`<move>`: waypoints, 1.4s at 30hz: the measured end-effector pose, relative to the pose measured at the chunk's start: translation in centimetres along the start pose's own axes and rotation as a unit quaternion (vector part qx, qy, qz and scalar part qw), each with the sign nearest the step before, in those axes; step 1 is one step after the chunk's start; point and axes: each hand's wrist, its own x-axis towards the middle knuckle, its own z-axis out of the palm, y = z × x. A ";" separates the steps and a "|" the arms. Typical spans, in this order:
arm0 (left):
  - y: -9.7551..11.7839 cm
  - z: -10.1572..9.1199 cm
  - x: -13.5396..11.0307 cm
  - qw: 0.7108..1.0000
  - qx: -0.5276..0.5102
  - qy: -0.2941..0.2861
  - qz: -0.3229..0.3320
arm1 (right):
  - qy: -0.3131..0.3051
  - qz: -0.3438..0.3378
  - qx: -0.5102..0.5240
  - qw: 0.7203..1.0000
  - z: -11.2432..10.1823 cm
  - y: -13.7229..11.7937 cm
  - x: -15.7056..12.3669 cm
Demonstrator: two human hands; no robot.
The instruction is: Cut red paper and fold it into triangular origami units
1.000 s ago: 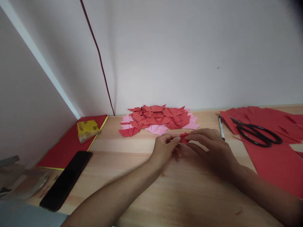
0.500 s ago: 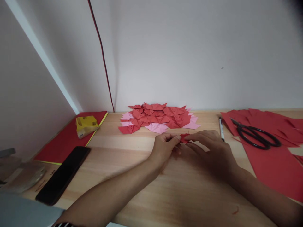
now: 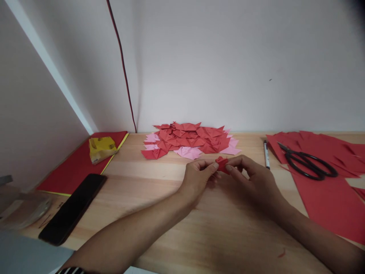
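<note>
A small piece of folded red paper (image 3: 221, 163) is held between my two hands, just above the table. My left hand (image 3: 199, 172) pinches its left side with thumb and fingers. On its right side, the thumb and index finger of my right hand (image 3: 251, 173) close on the paper. Beyond the hands lies a heap of folded red and pink paper shapes (image 3: 189, 141), spread against the wall. The paper's lower folds are partly hidden behind my fingers.
To the right, black-handled scissors (image 3: 310, 163) rest on red paper sheets (image 3: 327, 205), with a marker pen (image 3: 266, 155) beside them. At left are a black phone (image 3: 72, 209), a red sheet stack (image 3: 65, 171) and a yellow packet (image 3: 102, 148). A paper scrap (image 3: 281, 253) lies near the front.
My right thumb and index finger, earlier stretched over the paper, now pinch its right side. The red paper stands more upright and shows more of its face.
</note>
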 end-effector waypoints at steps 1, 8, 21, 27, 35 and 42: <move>0.0 0.0 0.0 1.000 0.012 0.002 0.005 | -0.008 0.015 0.015 1.000 0.0 0.0 0.0; -0.3 -0.1 0.0 0.999 0.041 0.003 0.032 | -0.021 0.063 0.099 0.993 0.3 -0.1 0.2; -0.2 0.4 -0.1 0.999 0.025 0.019 0.020 | -0.008 0.062 0.074 0.995 0.5 0.0 0.1; -0.4 0.4 -0.1 0.998 0.056 0.017 0.034 | -0.009 0.069 0.075 0.995 0.5 0.1 0.1; -0.1 0.3 0.0 0.997 0.073 -0.033 -0.004 | -0.009 0.061 0.067 0.996 0.6 0.3 0.0; -0.2 0.5 -0.2 0.995 0.095 -0.010 0.005 | -0.013 0.067 0.083 0.994 0.7 0.1 0.0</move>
